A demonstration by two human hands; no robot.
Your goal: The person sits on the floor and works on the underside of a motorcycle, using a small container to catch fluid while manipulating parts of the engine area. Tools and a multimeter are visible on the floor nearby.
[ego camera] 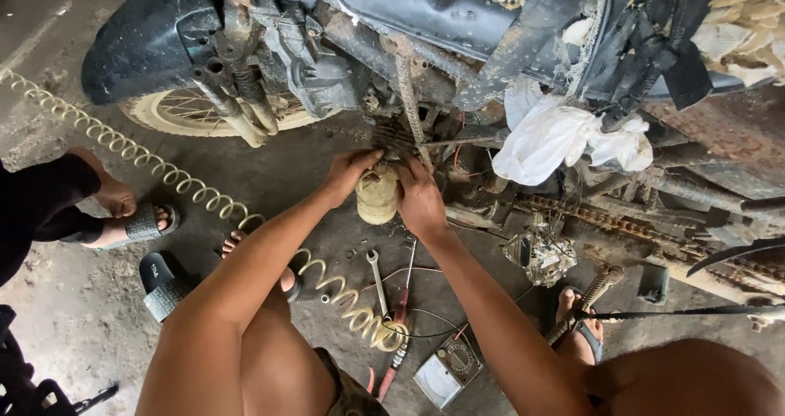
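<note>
A battered motorcycle [458,24] fills the frame from 10 to 3 o'clock, cut off along the top edge, so its seat, with torn yellow foam [748,20] at 2 o'clock, shows only in part. Its rear wheel [176,109], with a cream tyre and spokes, sits at 10 o'clock, half hidden under the dark mudguard [139,44]. A rusty drive chain [613,218] runs toward 3 o'clock, and a white rag [556,138] hangs from the frame at 1 o'clock. The floor [74,301] is bare, stained grey concrete, with no walls in view. A pale coiled air hose [131,150] crosses it from 9 o'clock toward the centre. At 9 o'clock another person's feet in dark sandals [147,222] stand apart from the work. At the centre both of the person's hands meet on a grimy tan cylindrical part [376,195] just below the engine area; what it joins to is lost in shadow. The left hand [347,171] rests its grip on the part's top and left side with fingers curled over it, and the right hand [419,199] grasps its right side. Whether either grip is clenched tight is hard to make out. On the floor toward 6 o'clock lie a combination wrench [377,281], a red-handled screwdriver [401,301] and an analog multimeter [448,372] with thin leads.
</note>
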